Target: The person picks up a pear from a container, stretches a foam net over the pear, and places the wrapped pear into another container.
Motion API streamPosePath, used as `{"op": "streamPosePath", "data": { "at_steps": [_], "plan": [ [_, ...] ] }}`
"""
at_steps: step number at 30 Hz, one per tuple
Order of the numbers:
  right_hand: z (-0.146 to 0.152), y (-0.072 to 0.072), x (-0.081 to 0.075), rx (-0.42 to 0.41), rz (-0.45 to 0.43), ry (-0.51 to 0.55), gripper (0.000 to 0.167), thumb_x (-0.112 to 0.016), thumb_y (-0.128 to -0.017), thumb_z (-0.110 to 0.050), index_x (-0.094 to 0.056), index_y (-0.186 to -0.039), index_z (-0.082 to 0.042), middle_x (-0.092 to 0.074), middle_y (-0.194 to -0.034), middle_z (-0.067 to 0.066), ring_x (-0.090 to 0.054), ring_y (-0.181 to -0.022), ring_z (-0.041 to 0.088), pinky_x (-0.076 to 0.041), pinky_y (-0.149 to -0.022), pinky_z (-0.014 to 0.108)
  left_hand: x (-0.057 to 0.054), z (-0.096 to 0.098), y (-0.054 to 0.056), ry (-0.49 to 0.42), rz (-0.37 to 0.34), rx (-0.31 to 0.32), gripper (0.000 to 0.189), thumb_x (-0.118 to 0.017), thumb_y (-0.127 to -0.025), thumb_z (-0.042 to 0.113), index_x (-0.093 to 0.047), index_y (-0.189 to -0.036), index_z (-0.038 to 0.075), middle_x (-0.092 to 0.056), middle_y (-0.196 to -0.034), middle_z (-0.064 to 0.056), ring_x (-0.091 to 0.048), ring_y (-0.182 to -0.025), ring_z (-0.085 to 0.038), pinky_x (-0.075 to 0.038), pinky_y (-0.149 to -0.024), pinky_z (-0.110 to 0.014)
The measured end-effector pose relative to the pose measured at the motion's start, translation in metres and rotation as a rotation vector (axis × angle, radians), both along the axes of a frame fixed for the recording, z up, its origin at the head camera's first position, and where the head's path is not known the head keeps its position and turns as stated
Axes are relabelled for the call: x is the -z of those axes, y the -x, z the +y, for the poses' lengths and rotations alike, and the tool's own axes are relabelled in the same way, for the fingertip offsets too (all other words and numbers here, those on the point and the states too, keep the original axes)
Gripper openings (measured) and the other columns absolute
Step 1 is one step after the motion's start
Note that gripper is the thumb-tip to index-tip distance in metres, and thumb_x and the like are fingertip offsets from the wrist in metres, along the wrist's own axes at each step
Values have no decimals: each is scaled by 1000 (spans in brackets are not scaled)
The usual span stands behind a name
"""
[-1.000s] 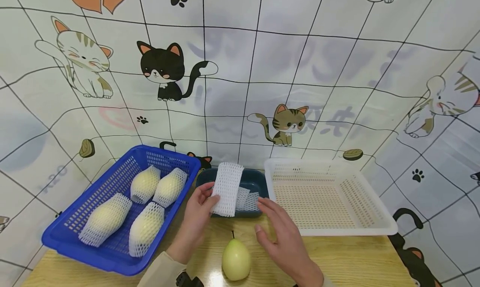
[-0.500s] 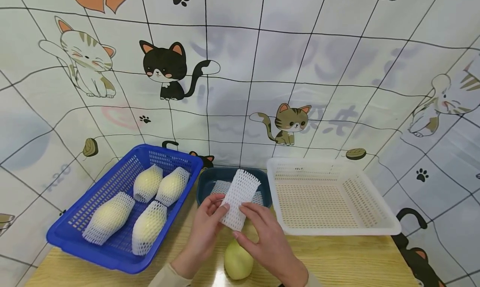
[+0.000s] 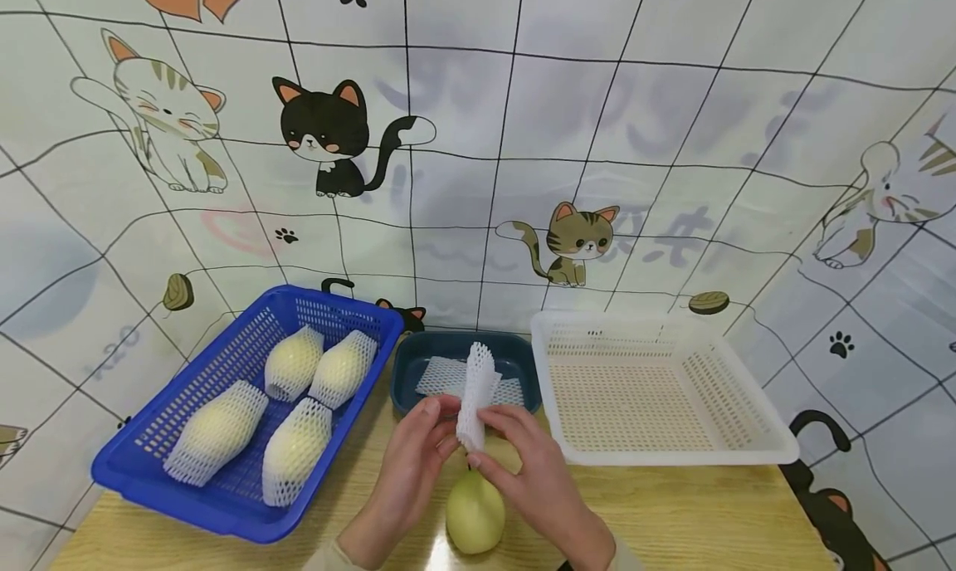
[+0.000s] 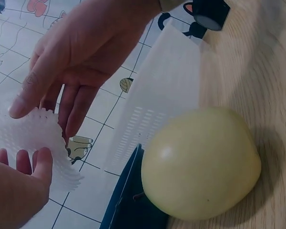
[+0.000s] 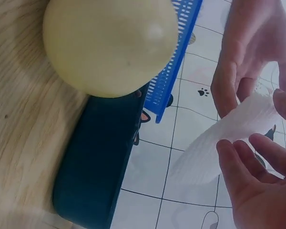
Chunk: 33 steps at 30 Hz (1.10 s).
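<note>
A white foam net sleeve (image 3: 475,397) stands up between my two hands, narrow side toward me in the head view. My left hand (image 3: 418,451) holds it from the left with curled fingers. From the right, my right hand (image 3: 530,463) grips its lower part between thumb and fingers. Directly below the sleeve a green-yellow pear (image 3: 475,517) sits upright on the table, its stem partly hidden by the right thumb. The left wrist view shows the pear (image 4: 200,162) close up, apart from both hands. The sleeve (image 5: 214,138) looks blurred in the right wrist view.
A dark teal tray (image 3: 403,388) with more foam nets (image 3: 441,376) stands behind the hands. At left is a blue basket (image 3: 194,525) holding several net-wrapped pears (image 3: 217,430). A white basket (image 3: 672,457) stands at right. A cat-patterned sheet (image 3: 463,181) hangs behind.
The foam net sleeve has come from over the tray toward the pear and turned edge-on. My right hand, earlier apart from it, has taken hold of it beside the left hand.
</note>
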State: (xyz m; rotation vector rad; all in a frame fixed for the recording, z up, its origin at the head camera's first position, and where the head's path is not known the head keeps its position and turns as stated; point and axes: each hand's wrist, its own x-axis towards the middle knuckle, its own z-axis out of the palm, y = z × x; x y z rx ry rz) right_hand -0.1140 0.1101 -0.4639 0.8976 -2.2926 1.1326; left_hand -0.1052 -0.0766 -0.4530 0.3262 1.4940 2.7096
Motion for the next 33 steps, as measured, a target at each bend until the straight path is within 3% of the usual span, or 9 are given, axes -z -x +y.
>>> {"op": "streamPosePath", "data": {
  "at_steps": [4,9,15,20,25,30,33],
  "plan": [
    [2,1,-1,-30,-64,69,43,-82,-89,-12,-69,-130,-13,-65,-131,-1,-67,-110,20,-60,-86,36,3,-1,-1,52,51,16,31,-42,-112,20,-54,-125,-5,-61,-122,-9,-62,-114,-18,-51,-102,-33],
    [4,0,-3,-18,-141,98,33,-76,-93,-4,-73,-124,-15,-69,-124,-3,-67,-104,18,-59,-79,31,7,-1,-3,212,-2,-15,35,-66,-99,3,-54,-128,-10,-62,-125,-14,-61,-118,-21,-52,-100,-29],
    [4,-2,-1,-37,-366,256,25,-68,-98,-2,-76,-117,-17,-70,-120,-1,-67,-108,14,-59,-85,28,12,4,-3,301,1,-47,52,-82,-84,-4,-52,-127,-7,-58,-128,-19,-58,-123,-24,-51,-102,-30],
    [4,-3,0,9,-501,359,18,-66,-99,-2,-76,-113,-9,-73,-113,6,-69,-99,13,-59,-82,26,14,10,-4,328,21,-113,47,-77,-84,-10,-49,-122,-9,-56,-125,-19,-61,-119,-21,-53,-99,-28],
    [2,-3,-1,80,-595,412,15,-63,-102,-8,-74,-111,-5,-74,-104,6,-69,-90,12,-57,-80,26,15,15,-4,381,4,-156,33,-70,-91,-7,-58,-122,-11,-62,-121,-22,-62,-114,-21,-54,-94,-23],
    [0,-1,1,109,-655,478,17,-58,-104,-7,-70,-111,3,-69,-102,11,-65,-87,12,-57,-81,29,15,20,-6,445,36,-228,25,-70,-95,-1,-69,-120,-6,-67,-118,-19,-67,-104,-16,-56,-87,-21],
    [-3,-2,3,90,-651,486,16,-58,-103,-4,-67,-114,4,-67,-109,14,-64,-94,13,-56,-83,27,16,23,-7,474,44,-272,22,-71,-96,2,-74,-117,-1,-70,-114,-15,-67,-98,-10,-57,-83,-22]
  ]
}}
